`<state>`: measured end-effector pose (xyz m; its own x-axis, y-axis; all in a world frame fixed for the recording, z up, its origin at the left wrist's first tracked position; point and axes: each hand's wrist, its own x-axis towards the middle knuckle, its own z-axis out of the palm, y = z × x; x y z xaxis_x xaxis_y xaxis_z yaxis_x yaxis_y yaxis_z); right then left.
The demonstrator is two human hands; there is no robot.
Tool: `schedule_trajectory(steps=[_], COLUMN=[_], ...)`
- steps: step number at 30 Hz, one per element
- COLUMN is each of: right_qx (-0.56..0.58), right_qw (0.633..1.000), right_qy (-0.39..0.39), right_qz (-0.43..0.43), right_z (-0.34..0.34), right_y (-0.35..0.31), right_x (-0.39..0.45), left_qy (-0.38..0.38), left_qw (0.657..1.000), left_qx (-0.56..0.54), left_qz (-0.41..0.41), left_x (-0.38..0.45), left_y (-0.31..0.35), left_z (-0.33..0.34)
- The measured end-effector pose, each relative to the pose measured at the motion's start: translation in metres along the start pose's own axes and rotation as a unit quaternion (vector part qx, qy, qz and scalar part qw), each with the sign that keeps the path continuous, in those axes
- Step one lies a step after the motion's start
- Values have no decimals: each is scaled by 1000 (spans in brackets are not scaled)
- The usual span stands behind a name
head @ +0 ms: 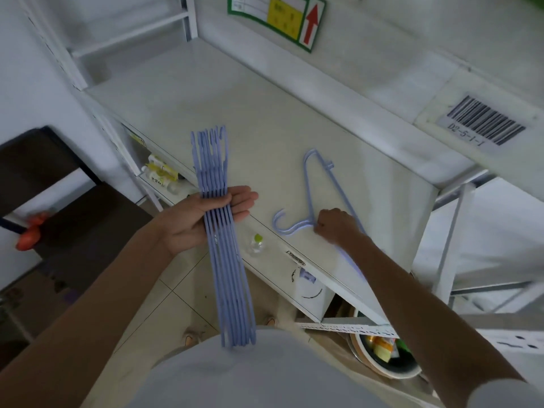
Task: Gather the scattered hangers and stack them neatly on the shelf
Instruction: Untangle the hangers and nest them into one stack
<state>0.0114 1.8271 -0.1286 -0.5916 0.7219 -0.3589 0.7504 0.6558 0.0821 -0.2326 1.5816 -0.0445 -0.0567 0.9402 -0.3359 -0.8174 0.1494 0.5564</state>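
Soft, even indoor light, cool in tone, with only faint shadows on the pale white metal shelf (pixel 235 119). Wide-angle bending curves the frame edges. The upper right and lower corners are smeared; the centre is fairly sharp.

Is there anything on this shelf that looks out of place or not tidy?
Yes. One blue hanger lies alone and askew on the shelf, its hook toward the front edge. The right hand grips its neck. The other hangers are a bundle in the left hand, off the shelf. No damage shows.
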Motion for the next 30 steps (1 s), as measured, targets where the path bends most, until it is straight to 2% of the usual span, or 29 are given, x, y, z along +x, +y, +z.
schedule_trajectory(steps=[2,4,6,8,9,12,14,15,16,17,18,19,20,21,24,26,27,28,29,30], right_qx=[32,36,82,194,283,552,657,682,678,617,487,349,237,176,94,153,240,346,445,523], right_qw=[999,999,996,978,952,815,731,709,715,767,855,918,950,961,969,950,922,877,829,793], right_qy=[-34,-36,-18,-7,-10,19,62,67,71,88,110,132,157,171,214,257,283,298,281,232], right_qz=[-14,-17,16,79,113,176,172,165,156,152,139,131,132,128,78,83,111,148,188,210], right_z=[6,11,13,9,5,-16,-33,-40,-44,-43,-39,-33,-29,-27,-21,-14,-9,-2,7,13], right_y=[-14,-27,-38,-50,-57,-82,-102,-115,-130,-144,-155,-162,-166,-165,-151,-144,-145,-148,-153,-157], right_x=[-20,-42,-62,-80,-90,-124,-151,-166,-182,-195,-208,-220,-233,-246,-287,-318,-334,-348,-358,-365], left_qy=[-9,-18,-36,-62,-79,-113,-138,-147,-147,-138,-135,-142,-149,-151,-123,-104,-104,-105,-106,-107], left_qw=[1000,999,999,996,994,983,969,962,957,955,953,948,943,941,949,958,963,966,968,970], left_qx=[-7,-8,-4,8,20,84,145,166,179,187,195,205,219,229,238,227,211,197,185,174], left_qz=[-13,-28,-40,-59,-73,-118,-145,-162,-176,-185,-191,-196,-199,-197,-169,-142,-133,-130,-130,-130], left_x=[-2,-5,-9,-13,-16,-20,-24,-29,-36,-40,-43,-47,-52,-55,-67,-80,-85,-89,-90,-90], left_y=[-1,0,3,4,4,-5,-17,-26,-37,-49,-60,-71,-80,-89,-114,-130,-137,-143,-148,-152], left_z=[-1,-4,-10,-17,-19,-27,-20,-13,-4,4,11,17,22,27,43,57,64,71,76,81])
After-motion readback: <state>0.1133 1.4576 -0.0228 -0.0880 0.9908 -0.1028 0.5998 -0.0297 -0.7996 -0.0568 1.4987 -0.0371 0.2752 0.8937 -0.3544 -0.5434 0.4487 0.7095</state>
